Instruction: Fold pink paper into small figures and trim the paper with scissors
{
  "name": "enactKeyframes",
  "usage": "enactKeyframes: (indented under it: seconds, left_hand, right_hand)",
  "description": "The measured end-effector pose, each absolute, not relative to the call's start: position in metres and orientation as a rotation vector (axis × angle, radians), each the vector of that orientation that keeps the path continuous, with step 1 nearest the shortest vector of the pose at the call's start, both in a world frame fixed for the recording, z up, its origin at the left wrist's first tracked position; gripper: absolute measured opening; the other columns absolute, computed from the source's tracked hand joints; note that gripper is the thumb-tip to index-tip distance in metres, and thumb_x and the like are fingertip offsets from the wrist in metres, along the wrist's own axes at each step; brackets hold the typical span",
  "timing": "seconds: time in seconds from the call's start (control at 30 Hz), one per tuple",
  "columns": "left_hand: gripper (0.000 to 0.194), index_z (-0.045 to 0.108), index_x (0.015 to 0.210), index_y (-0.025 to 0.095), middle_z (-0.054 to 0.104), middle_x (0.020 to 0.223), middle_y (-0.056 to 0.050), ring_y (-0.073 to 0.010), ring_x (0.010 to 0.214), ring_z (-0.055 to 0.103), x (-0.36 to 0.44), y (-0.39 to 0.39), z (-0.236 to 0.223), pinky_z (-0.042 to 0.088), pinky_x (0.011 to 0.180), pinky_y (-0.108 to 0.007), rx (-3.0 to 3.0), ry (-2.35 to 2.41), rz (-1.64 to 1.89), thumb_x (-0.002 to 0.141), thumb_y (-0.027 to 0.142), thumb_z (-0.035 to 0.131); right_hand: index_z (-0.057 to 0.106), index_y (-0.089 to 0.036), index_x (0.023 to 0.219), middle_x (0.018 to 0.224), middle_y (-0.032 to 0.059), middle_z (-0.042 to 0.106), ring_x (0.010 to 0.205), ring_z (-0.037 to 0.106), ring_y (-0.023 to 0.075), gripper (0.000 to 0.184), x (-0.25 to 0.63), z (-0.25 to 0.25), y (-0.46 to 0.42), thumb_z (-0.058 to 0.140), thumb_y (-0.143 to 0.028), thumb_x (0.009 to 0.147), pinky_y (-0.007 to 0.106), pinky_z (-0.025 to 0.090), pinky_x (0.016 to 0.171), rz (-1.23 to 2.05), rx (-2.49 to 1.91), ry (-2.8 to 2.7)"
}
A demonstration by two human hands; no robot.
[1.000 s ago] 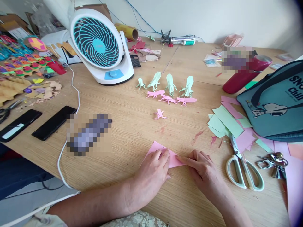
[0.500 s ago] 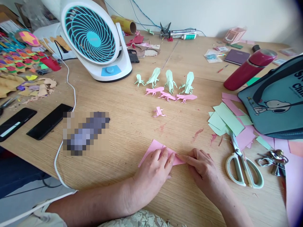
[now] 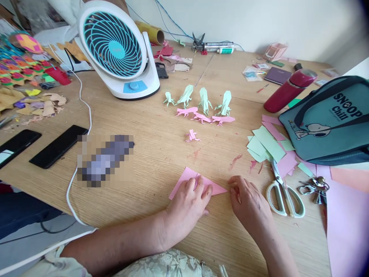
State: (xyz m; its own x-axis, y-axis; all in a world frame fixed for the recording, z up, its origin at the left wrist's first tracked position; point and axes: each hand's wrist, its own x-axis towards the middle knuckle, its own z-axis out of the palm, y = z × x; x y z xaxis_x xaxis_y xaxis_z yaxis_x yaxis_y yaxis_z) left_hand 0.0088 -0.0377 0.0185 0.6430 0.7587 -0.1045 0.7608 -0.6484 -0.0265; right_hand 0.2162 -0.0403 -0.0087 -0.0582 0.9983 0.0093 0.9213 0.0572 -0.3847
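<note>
A pink sheet of paper (image 3: 184, 181), folded with a pointed right end, lies on the wooden table. My left hand (image 3: 188, 202) holds it down against the tabletop, bent fingers pressing across its middle and hiding part of it. Just beyond the paper's right tip is my right hand (image 3: 248, 202), its fingers curled in and nothing visible between them. Ahead of the paper stands a small pink folded-paper frog (image 3: 192, 135). Behind that are several pink folded figures (image 3: 201, 117) and a row of light green ones (image 3: 204, 100).
White-handled scissors (image 3: 284, 194) and keys (image 3: 317, 188) lie to the right, by a pile of green and pink paper pieces (image 3: 263, 142). Farther back are a red flask (image 3: 291, 90) and a teal bag (image 3: 328, 123). A fan (image 3: 115, 50) and black phones (image 3: 59, 147) are leftward.
My right hand has drawn off the paper's right tip, which now shows, and its fingers have curled in. My left hand stays on the paper. The camera view has shifted slightly.
</note>
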Motion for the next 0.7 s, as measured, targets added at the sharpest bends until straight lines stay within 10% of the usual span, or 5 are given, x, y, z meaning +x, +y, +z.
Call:
enactKeyframes:
  seconds: [0.7]
  left_hand:
    - [0.07, 0.05, 0.137, 0.015, 0.048, 0.143, -0.019, -0.031, 0.114, 0.054, 0.003, -0.039, 0.016, 0.052, 0.087, -0.041, 2.788, 1.298, -0.104, 0.081, 0.051, 0.07]
  right_hand:
    - [0.037, -0.025, 0.15, 0.149, 0.0121, 0.045, 0.136, 0.046, 0.0232, 0.06, 0.205, -0.034, -0.09, 0.035, -0.002, 0.094, 0.044, 0.048, 0.107, 0.389, -1.471, -2.093]
